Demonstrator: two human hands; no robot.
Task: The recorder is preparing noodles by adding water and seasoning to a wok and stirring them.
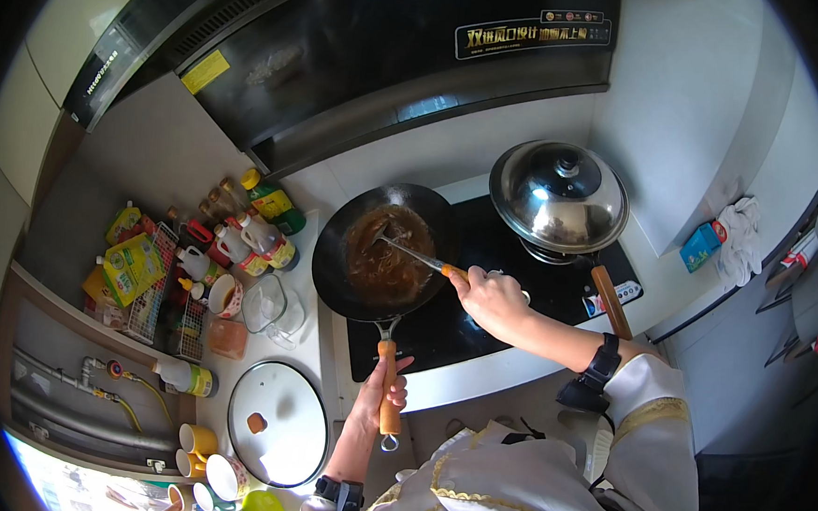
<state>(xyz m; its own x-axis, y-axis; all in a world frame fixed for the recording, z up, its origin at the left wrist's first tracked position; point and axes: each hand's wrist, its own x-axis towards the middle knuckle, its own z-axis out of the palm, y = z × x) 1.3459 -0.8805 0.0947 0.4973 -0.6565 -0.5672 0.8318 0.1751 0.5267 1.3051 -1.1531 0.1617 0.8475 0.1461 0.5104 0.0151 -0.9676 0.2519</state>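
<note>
My left hand grips the wooden handle of a dark wok on the left side of the black glass cooktop. Brown sauce or broth covers the wok's bottom, with pale strands or bits in it that are too small to tell. In my right hand is a metal cooking utensil with an orange-brown handle. Its head dips into the liquid, partly hidden, so I cannot tell whether it is a ladle or a spatula.
Right of the wok stands a lidded pan, its wooden handle pointing towards me. Sauce bottles, a glass container and a round lid crowd the left counter. The range hood overhangs the back.
</note>
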